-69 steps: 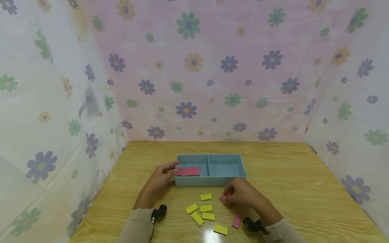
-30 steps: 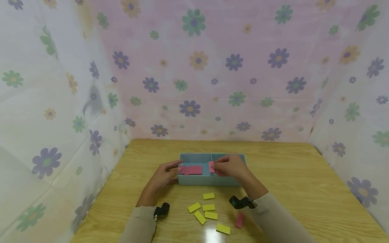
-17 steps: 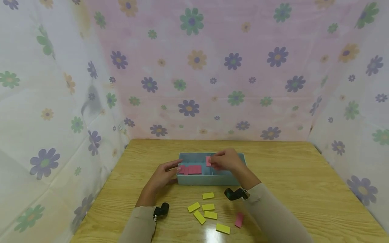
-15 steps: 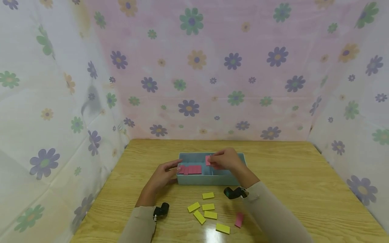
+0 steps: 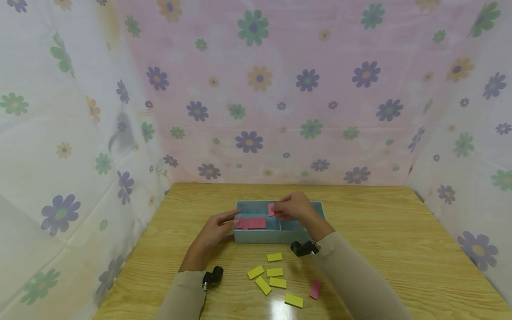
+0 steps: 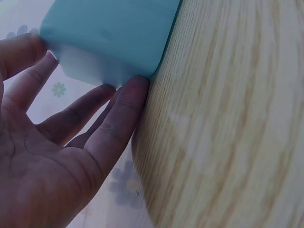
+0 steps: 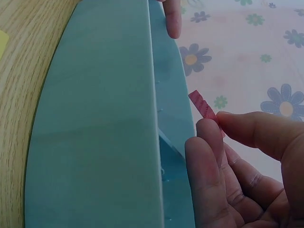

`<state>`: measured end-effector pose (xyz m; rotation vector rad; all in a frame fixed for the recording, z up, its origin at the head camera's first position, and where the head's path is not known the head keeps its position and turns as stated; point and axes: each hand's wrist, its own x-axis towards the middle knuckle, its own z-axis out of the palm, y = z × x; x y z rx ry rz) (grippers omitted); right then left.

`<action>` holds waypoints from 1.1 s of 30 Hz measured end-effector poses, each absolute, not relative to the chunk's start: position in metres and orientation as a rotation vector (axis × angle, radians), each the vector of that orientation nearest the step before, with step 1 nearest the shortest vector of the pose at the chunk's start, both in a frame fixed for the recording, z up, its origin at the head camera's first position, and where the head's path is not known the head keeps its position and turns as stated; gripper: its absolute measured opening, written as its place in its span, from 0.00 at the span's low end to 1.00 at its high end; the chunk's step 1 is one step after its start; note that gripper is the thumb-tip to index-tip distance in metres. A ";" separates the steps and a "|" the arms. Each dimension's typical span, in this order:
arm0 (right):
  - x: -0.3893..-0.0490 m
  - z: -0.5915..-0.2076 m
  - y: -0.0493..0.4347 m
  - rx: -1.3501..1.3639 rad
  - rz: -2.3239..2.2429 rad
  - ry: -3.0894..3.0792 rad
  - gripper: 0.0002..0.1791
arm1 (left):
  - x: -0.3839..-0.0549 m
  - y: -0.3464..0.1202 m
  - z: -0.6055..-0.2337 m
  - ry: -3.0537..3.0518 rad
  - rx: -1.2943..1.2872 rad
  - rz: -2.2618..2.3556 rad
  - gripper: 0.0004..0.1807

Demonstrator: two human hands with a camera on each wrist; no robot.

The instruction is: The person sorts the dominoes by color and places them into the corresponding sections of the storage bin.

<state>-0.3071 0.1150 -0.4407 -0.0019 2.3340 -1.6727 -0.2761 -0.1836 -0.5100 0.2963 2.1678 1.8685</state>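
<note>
My left hand (image 5: 214, 229) holds the left end of a pale blue two-compartment box (image 5: 256, 237). Its thumb and a finger reach over the rim, while other fingers (image 6: 121, 111) press against the outer end wall. Between thumb and fingertips, my right hand (image 5: 298, 209) pinches a small flat pink tile (image 7: 203, 104), raised above the box near the divider. Several pink tiles (image 5: 254, 223) lie side by side along the front of the left compartment. The right hand hides part of the right compartment (image 5: 292, 226).
Several yellow tiles (image 5: 274, 272) lie scattered on the wooden table (image 5: 192, 200) in front of the box. One more pink tile (image 5: 315, 290) lies by the right forearm. Flowered cloth (image 5: 248, 89) surrounds the table at the back and sides.
My right hand picked up a pink tile from the table and carried it over the box; lately it has drifted slightly left and towards the back. The left hand has stayed on the box.
</note>
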 end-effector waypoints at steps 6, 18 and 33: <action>-0.308 -0.439 0.112 0.014 -1.661 2.355 0.16 | -0.276 -0.183 -0.509 2.170 0.312 1.866 0.26; -0.312 -0.440 0.109 0.031 -1.628 2.369 0.18 | -0.275 -0.184 -0.508 2.185 0.327 1.849 0.26; -0.310 -0.439 0.106 0.008 -1.607 2.385 0.14 | -0.276 -0.183 -0.510 2.193 0.314 1.852 0.25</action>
